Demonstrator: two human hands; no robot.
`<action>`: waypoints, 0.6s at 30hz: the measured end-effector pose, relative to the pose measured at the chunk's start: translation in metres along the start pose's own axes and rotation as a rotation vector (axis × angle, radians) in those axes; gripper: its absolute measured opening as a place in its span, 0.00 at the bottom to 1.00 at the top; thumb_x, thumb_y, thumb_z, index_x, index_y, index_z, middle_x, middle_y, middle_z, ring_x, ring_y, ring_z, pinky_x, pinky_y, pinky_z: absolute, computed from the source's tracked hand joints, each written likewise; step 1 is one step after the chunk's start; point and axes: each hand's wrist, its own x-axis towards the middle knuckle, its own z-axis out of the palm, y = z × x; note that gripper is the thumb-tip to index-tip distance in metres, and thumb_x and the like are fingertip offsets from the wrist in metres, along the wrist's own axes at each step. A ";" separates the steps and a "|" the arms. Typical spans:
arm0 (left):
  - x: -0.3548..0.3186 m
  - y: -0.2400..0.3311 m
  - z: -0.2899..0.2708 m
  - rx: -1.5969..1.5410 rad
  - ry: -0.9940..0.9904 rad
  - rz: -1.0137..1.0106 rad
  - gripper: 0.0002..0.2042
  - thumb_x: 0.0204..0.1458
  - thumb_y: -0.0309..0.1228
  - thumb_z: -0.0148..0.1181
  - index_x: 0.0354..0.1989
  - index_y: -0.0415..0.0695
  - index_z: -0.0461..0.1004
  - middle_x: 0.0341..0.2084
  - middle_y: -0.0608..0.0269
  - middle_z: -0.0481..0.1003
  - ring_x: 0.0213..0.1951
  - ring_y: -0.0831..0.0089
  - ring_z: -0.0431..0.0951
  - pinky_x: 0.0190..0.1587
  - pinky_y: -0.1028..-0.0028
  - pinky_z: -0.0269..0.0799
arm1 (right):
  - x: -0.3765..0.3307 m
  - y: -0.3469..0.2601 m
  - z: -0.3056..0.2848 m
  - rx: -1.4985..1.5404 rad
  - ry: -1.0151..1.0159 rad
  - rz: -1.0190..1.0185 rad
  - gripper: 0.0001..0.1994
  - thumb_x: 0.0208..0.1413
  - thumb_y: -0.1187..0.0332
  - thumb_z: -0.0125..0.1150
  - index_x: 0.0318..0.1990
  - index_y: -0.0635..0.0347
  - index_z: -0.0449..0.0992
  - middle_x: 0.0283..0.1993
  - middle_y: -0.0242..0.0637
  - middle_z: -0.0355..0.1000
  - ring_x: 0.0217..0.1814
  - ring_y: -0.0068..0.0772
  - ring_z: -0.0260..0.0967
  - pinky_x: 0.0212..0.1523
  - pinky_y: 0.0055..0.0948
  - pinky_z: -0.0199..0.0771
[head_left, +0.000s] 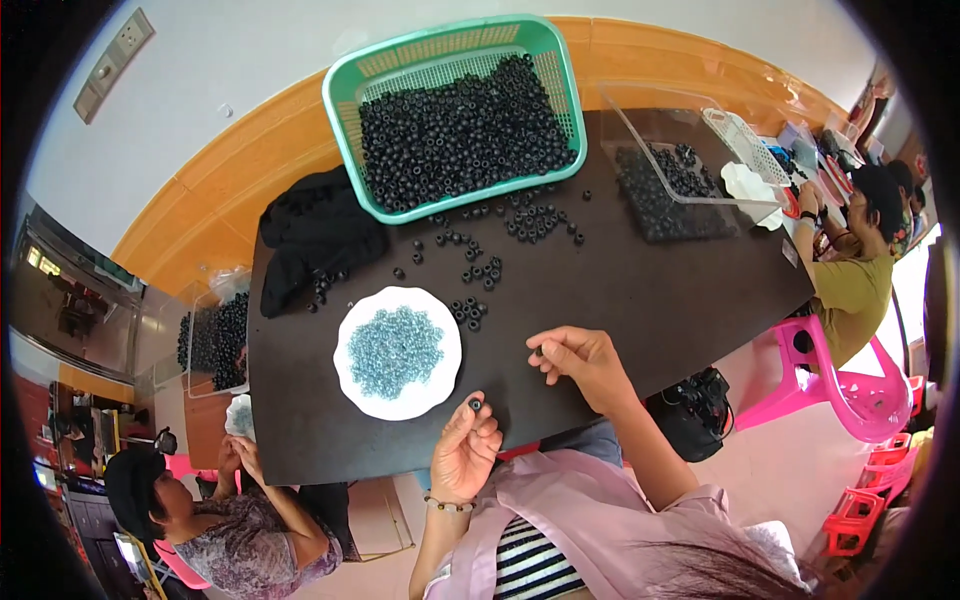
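My left hand (465, 458) pinches a round black bead (475, 405) between thumb and fingertip, its hole showing, just above the table's near edge. To its right, my right hand (585, 365) has thumb and forefinger pressed together; a small dark spot shows there, too small to name. A white scalloped plate (349, 392) heaped with small clear blue-green beads (395, 350) stands left of my hands. Loose black beads (468, 312) lie beside the plate and farther back. At the far side a green basket (345, 130) holds a large pile of black beads (465, 135).
Black cloth (315, 230) lies on the dark table (600, 275) at the left. Far right stands a clear plastic bin (690, 195) with black beads. One person (240, 525) sits at the left, another (855, 270) at the right near a pink chair (860, 400). A black bag (690, 415) sits below the edge.
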 end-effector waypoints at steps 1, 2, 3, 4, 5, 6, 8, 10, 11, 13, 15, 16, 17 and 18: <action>0.000 0.000 0.001 -0.007 0.010 -0.004 0.11 0.58 0.28 0.53 0.47 0.40 0.72 0.34 0.61 0.73 0.29 0.77 0.66 0.33 0.79 0.65 | -0.001 0.000 -0.001 0.030 0.003 0.001 0.12 0.60 0.68 0.54 0.44 0.67 0.77 0.35 0.38 0.77 0.31 0.18 0.69 0.33 0.19 0.71; 0.000 0.000 0.002 -0.009 0.002 -0.013 0.11 0.58 0.28 0.53 0.47 0.40 0.72 0.34 0.61 0.73 0.29 0.77 0.66 0.33 0.80 0.65 | -0.002 -0.002 -0.002 0.044 -0.002 0.025 0.12 0.60 0.68 0.54 0.45 0.67 0.76 0.36 0.39 0.77 0.32 0.19 0.70 0.34 0.19 0.72; 0.001 0.000 0.002 -0.010 -0.008 -0.018 0.11 0.58 0.28 0.52 0.47 0.40 0.72 0.34 0.61 0.73 0.29 0.78 0.66 0.33 0.80 0.65 | -0.002 -0.002 -0.002 0.042 -0.006 0.037 0.12 0.60 0.68 0.54 0.45 0.67 0.76 0.36 0.39 0.77 0.32 0.19 0.70 0.34 0.19 0.72; 0.001 0.000 0.003 -0.008 -0.007 -0.018 0.11 0.58 0.28 0.52 0.47 0.40 0.72 0.34 0.62 0.73 0.29 0.78 0.66 0.33 0.80 0.65 | -0.002 -0.001 -0.002 0.078 -0.013 0.027 0.12 0.60 0.68 0.54 0.45 0.67 0.76 0.36 0.39 0.77 0.33 0.19 0.70 0.35 0.20 0.72; 0.001 0.000 0.004 -0.017 0.001 -0.014 0.11 0.58 0.28 0.52 0.47 0.40 0.72 0.34 0.62 0.73 0.29 0.78 0.66 0.33 0.80 0.65 | -0.002 -0.001 -0.002 0.114 -0.021 0.018 0.11 0.60 0.69 0.54 0.45 0.67 0.76 0.37 0.39 0.77 0.33 0.19 0.70 0.35 0.20 0.72; 0.000 0.001 0.003 -0.013 -0.030 -0.021 0.12 0.58 0.29 0.53 0.48 0.39 0.71 0.34 0.62 0.75 0.30 0.78 0.67 0.34 0.79 0.66 | -0.002 0.000 -0.001 0.130 -0.033 0.012 0.11 0.60 0.69 0.54 0.45 0.67 0.76 0.37 0.40 0.77 0.34 0.20 0.70 0.36 0.20 0.72; -0.001 0.001 0.004 0.008 -0.061 -0.017 0.14 0.57 0.30 0.54 0.50 0.38 0.71 0.35 0.63 0.77 0.30 0.78 0.69 0.34 0.79 0.66 | -0.002 -0.001 0.003 0.146 -0.038 0.020 0.11 0.59 0.69 0.54 0.45 0.67 0.76 0.37 0.40 0.77 0.34 0.20 0.70 0.35 0.20 0.72; -0.004 0.001 0.006 -0.005 -0.034 -0.008 0.12 0.58 0.29 0.53 0.49 0.39 0.71 0.34 0.62 0.75 0.30 0.78 0.67 0.33 0.80 0.65 | -0.003 -0.003 0.007 0.163 -0.042 0.025 0.11 0.59 0.70 0.54 0.45 0.67 0.76 0.38 0.40 0.77 0.34 0.20 0.71 0.35 0.19 0.72; -0.005 0.001 0.007 -0.012 -0.016 -0.006 0.11 0.58 0.28 0.52 0.48 0.40 0.72 0.34 0.61 0.74 0.29 0.78 0.65 0.33 0.80 0.64 | -0.003 -0.004 0.009 0.178 -0.047 0.026 0.11 0.58 0.70 0.57 0.45 0.66 0.75 0.38 0.41 0.77 0.34 0.20 0.71 0.34 0.19 0.72; -0.008 0.001 0.007 -0.013 -0.011 -0.001 0.11 0.58 0.28 0.53 0.48 0.40 0.72 0.34 0.62 0.75 0.29 0.78 0.65 0.33 0.80 0.64 | -0.005 -0.004 0.012 0.193 -0.056 0.032 0.11 0.57 0.70 0.59 0.44 0.66 0.75 0.38 0.42 0.77 0.33 0.20 0.72 0.34 0.18 0.72; -0.009 0.000 0.005 0.002 -0.065 -0.006 0.14 0.56 0.29 0.56 0.49 0.39 0.71 0.34 0.62 0.78 0.29 0.78 0.69 0.33 0.80 0.66 | -0.007 -0.002 0.013 0.205 -0.091 0.015 0.09 0.56 0.70 0.60 0.42 0.65 0.76 0.38 0.42 0.77 0.34 0.21 0.73 0.33 0.17 0.72; -0.009 0.000 0.005 -0.003 -0.059 -0.003 0.14 0.56 0.29 0.56 0.49 0.39 0.71 0.34 0.62 0.78 0.29 0.78 0.69 0.33 0.80 0.66 | -0.008 -0.002 0.015 0.204 -0.094 0.022 0.09 0.56 0.70 0.60 0.42 0.65 0.76 0.38 0.42 0.77 0.34 0.21 0.73 0.33 0.17 0.72; -0.010 -0.001 0.006 0.009 -0.053 -0.002 0.14 0.56 0.29 0.56 0.49 0.39 0.71 0.34 0.62 0.78 0.29 0.79 0.69 0.33 0.80 0.66 | -0.010 -0.004 0.019 0.200 -0.084 0.010 0.09 0.55 0.70 0.61 0.41 0.64 0.76 0.37 0.40 0.77 0.33 0.20 0.72 0.33 0.17 0.71; -0.011 -0.001 0.007 0.022 -0.046 0.004 0.13 0.56 0.29 0.56 0.49 0.39 0.72 0.34 0.62 0.78 0.29 0.79 0.69 0.32 0.80 0.66 | -0.011 -0.004 0.022 0.197 -0.079 -0.003 0.08 0.54 0.70 0.62 0.39 0.64 0.76 0.35 0.38 0.77 0.31 0.19 0.71 0.33 0.17 0.70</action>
